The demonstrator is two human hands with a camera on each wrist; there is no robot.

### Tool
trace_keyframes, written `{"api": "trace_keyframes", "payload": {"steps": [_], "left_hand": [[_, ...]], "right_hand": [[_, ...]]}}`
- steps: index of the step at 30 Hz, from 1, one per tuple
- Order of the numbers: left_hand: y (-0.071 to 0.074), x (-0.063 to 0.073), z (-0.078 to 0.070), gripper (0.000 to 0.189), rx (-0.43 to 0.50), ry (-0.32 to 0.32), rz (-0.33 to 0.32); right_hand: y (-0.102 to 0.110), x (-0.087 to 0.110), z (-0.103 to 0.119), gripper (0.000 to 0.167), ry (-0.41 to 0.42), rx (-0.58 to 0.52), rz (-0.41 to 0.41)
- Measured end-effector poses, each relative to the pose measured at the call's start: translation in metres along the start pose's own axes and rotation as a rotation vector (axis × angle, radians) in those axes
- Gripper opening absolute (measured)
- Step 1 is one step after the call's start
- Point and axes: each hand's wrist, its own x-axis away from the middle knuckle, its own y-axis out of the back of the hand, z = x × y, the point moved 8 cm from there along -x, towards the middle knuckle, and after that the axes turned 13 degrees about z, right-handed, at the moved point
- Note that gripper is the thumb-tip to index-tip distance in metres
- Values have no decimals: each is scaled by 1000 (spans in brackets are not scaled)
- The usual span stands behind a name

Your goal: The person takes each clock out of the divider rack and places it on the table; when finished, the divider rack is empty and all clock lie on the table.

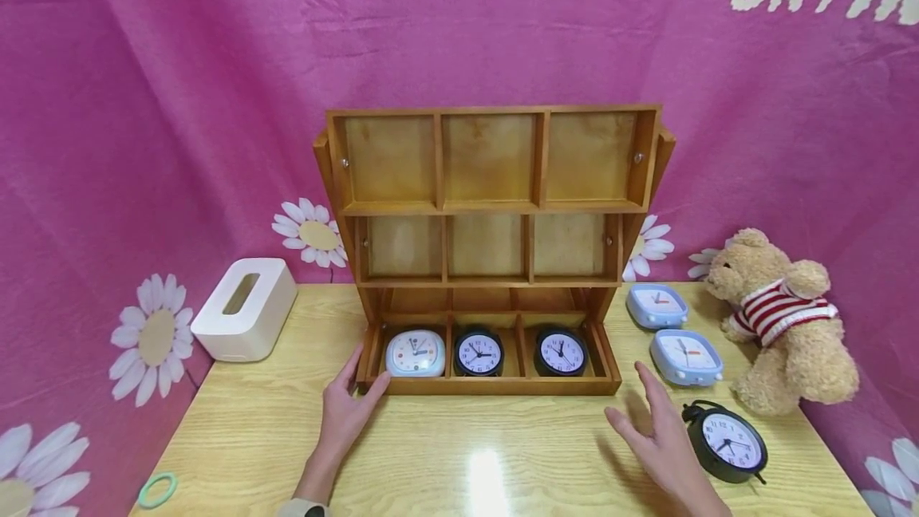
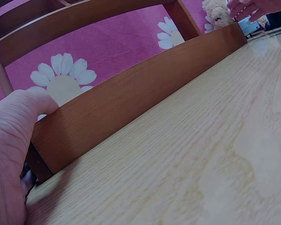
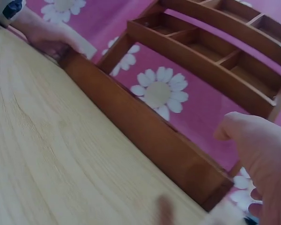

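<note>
A brown wooden tiered shelf (image 1: pixel 495 210) stands at the back of the table. My left hand (image 1: pixel 347 409) holds its front left corner, the thumb over the front board (image 2: pixel 140 98) and the other fingers along the side. Spread open, my right hand (image 1: pixel 664 441) hovers off the shelf's front right corner, touching nothing I can make out. In the bottom tier sit a pale blue clock (image 1: pixel 416 354) at left, a black round clock (image 1: pixel 479 353) in the middle and another black clock (image 1: pixel 561 353) at right. A black alarm clock (image 1: pixel 727 443) lies beside my right hand.
Two blue clocks, one farther back (image 1: pixel 656 306) and one nearer (image 1: pixel 687 357), lie right of the shelf. Beyond them leans a teddy bear (image 1: pixel 786 321). At left are a white tissue box (image 1: pixel 247 309) and a green ring (image 1: pixel 157 491). A pink curtain (image 1: pixel 495 46) hangs behind.
</note>
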Motion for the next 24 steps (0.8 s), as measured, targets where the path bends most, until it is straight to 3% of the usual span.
{"api": "trace_keyframes", "payload": {"steps": [11, 17, 24], "left_hand": [[0, -2, 0, 76, -2, -1, 12], [0, -1, 2, 75, -12, -21, -6], [1, -2, 4, 76, 15, -24, 0]], "right_hand": [[-14, -28, -5, 77, 6, -111, -34], [-28, -43, -16, 83, -67, -231, -20], [-39, -50, -36, 80, -120, -371, -83]]}}
